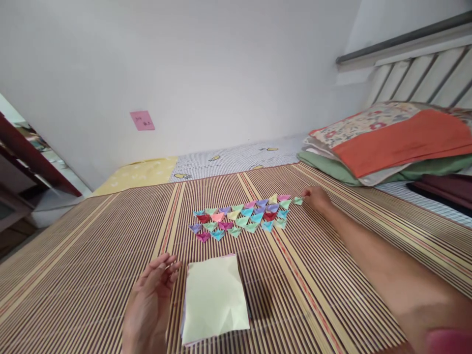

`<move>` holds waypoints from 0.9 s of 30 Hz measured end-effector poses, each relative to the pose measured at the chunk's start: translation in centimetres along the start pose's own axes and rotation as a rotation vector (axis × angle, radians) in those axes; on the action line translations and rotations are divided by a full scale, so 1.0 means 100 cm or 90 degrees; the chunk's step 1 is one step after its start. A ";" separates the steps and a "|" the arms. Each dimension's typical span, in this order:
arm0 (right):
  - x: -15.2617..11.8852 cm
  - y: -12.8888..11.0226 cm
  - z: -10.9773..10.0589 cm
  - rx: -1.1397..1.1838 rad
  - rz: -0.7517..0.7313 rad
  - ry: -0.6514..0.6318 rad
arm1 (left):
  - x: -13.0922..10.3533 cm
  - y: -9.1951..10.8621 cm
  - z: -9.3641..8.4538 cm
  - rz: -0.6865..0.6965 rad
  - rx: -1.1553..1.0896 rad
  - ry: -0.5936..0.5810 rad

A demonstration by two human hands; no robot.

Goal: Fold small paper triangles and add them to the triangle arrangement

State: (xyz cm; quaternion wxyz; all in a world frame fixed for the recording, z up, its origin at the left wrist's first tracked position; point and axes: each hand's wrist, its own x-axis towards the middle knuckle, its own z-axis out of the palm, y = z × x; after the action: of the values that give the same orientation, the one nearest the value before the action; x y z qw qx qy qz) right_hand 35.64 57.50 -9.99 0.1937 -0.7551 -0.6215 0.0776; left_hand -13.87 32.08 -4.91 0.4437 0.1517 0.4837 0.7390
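My right hand (317,198) reaches out to the far right end of the rows of small folded paper pieces (241,221). Its fingers are closed in a pinch at the edge of a pale green folded paper piece (298,201). The pieces are triangular, in green, blue, purple, pink, red and yellow, laid in rows on the mat. Nearer to me lies a stack of paper sheets (216,300), its top sheet pale green and slightly creased. Just left of that stack, my left hand (153,300) is held with fingers loosely bent and apart, holding nothing.
A striped bamboo mat (110,246) covers the bed. Folded bedding with an orange and floral cover (398,137) is piled at the right, below a white slatted headboard (424,78). A pink note (142,120) is on the wall behind.
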 end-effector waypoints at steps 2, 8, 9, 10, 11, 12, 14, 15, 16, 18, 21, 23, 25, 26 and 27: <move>0.002 -0.002 0.004 0.004 0.005 0.000 | 0.001 -0.001 -0.001 0.000 0.000 -0.002; 0.006 -0.004 0.011 0.024 -0.005 0.018 | 0.002 -0.003 -0.003 -0.003 -0.010 -0.006; 0.006 -0.004 0.011 0.027 -0.005 0.023 | 0.001 -0.003 -0.003 -0.004 -0.010 -0.004; 0.007 -0.004 0.011 0.029 -0.001 0.027 | 0.001 -0.003 -0.002 -0.006 -0.008 -0.004; 0.007 -0.004 0.010 0.030 0.005 0.030 | 0.000 -0.003 -0.002 -0.008 -0.005 -0.002; 0.008 -0.005 0.010 0.030 0.013 0.031 | 0.000 -0.003 -0.001 -0.009 -0.002 0.000; 0.010 -0.007 0.009 0.027 0.028 0.031 | -0.001 -0.003 0.002 -0.008 0.001 0.005; 0.011 -0.007 0.008 0.024 0.034 0.030 | -0.002 -0.004 0.003 -0.009 0.001 0.006; 0.012 -0.008 0.008 0.021 0.038 0.029 | -0.002 -0.004 0.003 -0.009 0.000 0.006; 0.014 -0.009 0.007 0.014 0.043 0.028 | -0.002 -0.006 0.003 -0.013 -0.002 0.004; 0.018 -0.009 0.008 0.005 0.042 0.032 | 0.000 -0.008 0.001 -0.013 0.000 -0.002; 0.021 -0.009 0.009 0.003 0.038 0.036 | 0.000 -0.009 0.000 -0.012 0.002 -0.005; 0.023 -0.008 0.011 0.003 0.035 0.037 | 0.000 -0.009 0.000 -0.011 0.006 -0.006; 0.024 -0.007 0.012 0.003 0.034 0.038 | 0.000 -0.009 0.001 -0.013 0.008 -0.006; 0.025 -0.007 0.013 0.004 0.031 0.039 | 0.000 -0.010 0.002 -0.014 0.009 -0.004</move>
State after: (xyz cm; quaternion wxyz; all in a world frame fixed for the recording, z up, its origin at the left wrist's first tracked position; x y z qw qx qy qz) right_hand 35.12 60.29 -10.62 0.2126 -0.7715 -0.5966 0.0611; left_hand -13.21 32.31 -5.61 0.4522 0.1523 0.4892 0.7300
